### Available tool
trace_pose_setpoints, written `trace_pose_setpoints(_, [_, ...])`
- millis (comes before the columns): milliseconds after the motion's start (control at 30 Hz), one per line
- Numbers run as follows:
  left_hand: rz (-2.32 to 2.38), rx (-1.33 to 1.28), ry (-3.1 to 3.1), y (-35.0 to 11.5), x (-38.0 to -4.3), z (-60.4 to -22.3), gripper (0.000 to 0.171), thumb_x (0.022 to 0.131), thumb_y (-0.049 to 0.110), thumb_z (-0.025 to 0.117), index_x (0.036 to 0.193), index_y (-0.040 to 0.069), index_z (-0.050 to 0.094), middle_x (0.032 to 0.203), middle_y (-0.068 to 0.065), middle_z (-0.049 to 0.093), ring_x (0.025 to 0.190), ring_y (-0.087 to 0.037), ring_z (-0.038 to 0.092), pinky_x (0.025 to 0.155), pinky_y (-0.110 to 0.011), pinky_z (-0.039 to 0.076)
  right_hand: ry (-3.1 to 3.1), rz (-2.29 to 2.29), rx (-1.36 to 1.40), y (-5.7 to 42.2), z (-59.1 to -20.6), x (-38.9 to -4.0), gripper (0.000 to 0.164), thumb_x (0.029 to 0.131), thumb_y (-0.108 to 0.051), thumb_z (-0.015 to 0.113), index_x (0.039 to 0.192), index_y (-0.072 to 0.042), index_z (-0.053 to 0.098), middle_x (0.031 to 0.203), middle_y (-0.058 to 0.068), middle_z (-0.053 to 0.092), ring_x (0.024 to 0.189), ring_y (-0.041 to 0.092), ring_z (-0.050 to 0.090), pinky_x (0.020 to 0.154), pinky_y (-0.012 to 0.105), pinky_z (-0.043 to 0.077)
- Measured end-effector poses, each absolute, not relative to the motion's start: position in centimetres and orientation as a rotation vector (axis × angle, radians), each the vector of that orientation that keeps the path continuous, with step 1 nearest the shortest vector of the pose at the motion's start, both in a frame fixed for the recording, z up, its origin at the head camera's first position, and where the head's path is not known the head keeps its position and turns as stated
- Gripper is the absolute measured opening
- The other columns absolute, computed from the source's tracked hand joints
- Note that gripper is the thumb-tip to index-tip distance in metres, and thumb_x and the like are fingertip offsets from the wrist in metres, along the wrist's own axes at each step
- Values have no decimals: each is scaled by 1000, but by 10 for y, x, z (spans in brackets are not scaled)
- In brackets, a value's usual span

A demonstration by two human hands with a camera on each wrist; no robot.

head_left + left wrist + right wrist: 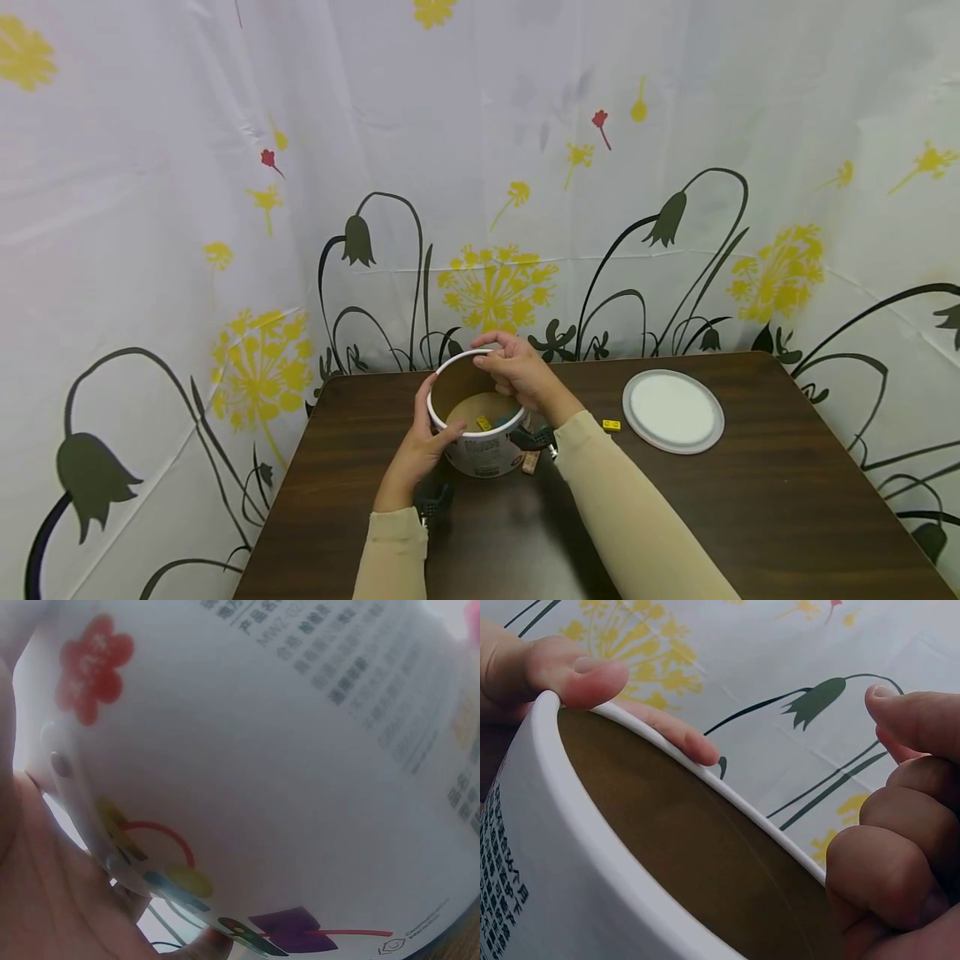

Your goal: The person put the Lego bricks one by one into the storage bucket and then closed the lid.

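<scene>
A flowered curtain (480,125) is hanging behind the dark table (337,500). On the table's far half the white tub (480,460) is standing open, or being held just above the wood; I cannot tell which. The right sleeve (637,508) is reaching across the table and covering part of what is lying beyond it. To the right, well apart from the tub, the lid (673,410) is lying flat. The left hand (416,450) is gripping the tub's left side, its thumb hooking over the near rim. The right hand (525,375) is hovering over the right part of the rim, its grip curling, thumb and index lying close together; no piece is showing there, though I cannot tell whether the palm is hiding one. The step in hand seems to be passing small pieces over the rim, in or out being unclear; the next move is probably calling for a steady tub and a right hand clearing its high wall. A tan block (531,462) is lying beside the tub, partly hiding behind the right wrist camera (534,437). One yellow brick (611,425) is lying between tub and lid; a second brick (483,423) and a bluish piece (506,418) are resting inside the tub.
</scene>
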State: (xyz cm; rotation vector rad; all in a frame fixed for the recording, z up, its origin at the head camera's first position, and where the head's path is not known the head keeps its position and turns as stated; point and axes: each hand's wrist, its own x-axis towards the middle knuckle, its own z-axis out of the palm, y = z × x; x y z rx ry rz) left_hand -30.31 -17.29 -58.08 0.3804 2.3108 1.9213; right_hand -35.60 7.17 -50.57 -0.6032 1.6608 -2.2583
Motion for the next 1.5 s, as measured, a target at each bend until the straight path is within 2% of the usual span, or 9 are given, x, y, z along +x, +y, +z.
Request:
trace_pose_setpoints(133, [1915,364,2313,-173,-303,-580,101,98,31,78,171,42,10,178,-19,18,153,-52,36,122,-61,32,1650,-2270,-589,71,-505,-356,30,107,-6,66,136,-6,58,57,-9,41,42,4,29,45,24,27])
trace_pose_setpoints(300, [1903,359,2329,-174,-304,-578,101,97,33,78,171,42,10,178,-21,20,152,-53,37,122,-61,33,1638,-2280,-594,71,-504,-357,25,106,-7,67,130,-7,60,57,-9,40,43,5,29,45,24,27])
trace_pose_setpoints(533, [1900,344,2335,-174,-304,-580,102,96,33,79,172,40,10,178,-23,19,154,-53,36,123,-62,32,1669,-2273,-620,69,-507,-356,8,106,-5,66,110,-11,63,59,-10,43,43,4,30,45,24,27])
trace_pose_setpoints(667, [1913,352,2317,-174,-301,-581,103,96,34,80,172,39,10,178,-22,19,154,-53,36,123,-61,32,1859,-2277,-745,68,-512,-348,7,106,-3,66,111,-8,65,61,-8,40,47,6,31,49,24,30])
trace_pose_setpoints(833, [1909,374,2322,-174,-300,-581,101,96,35,80,171,38,12,177,-21,22,153,-52,38,124,-63,31,2291,-2212,-865,71,-519,-327,9,103,-6,73,112,-6,71,64,-3,38,54,11,33,55,25,35])
trace_pose_setpoints(933, [1892,380,2342,-175,-301,-579,101,96,37,79,171,39,12,177,-20,22,154,-52,37,124,-65,31,2346,-2258,-800,76,-525,-312,8,102,-8,75,109,-8,72,66,-2,40,57,10,35,56,24,36])
trace_pose_setpoints(1100, [1913,381,2335,-176,-302,-578,101,96,34,80,171,39,13,177,-20,23,156,-52,35,125,-66,28,2226,-2374,-721,83,-536,-281,8,103,-6,72,111,-3,69,72,1,44,62,11,38,57,26,37])
trace_pose_setpoints(1300, [1921,408,2310,-177,-303,-580,103,96,31,80,172,37,12,176,-20,23,157,-50,33,126,-63,26,2215,-2293,-612,100,-554,-250,9,103,-8,72,111,-6,69,75,0,50,63,10,43,56,24,39])
trace_pose_setpoints(1500, [1937,379,2305,-172,-303,-581,102,95,30,81,171,40,13,177,-18,23,157,-50,34,126,-64,26,1970,-2289,-584,124,-581,-227,14,106,-1,65,116,6,60,77,-4,50,63,10,42,56,28,36])
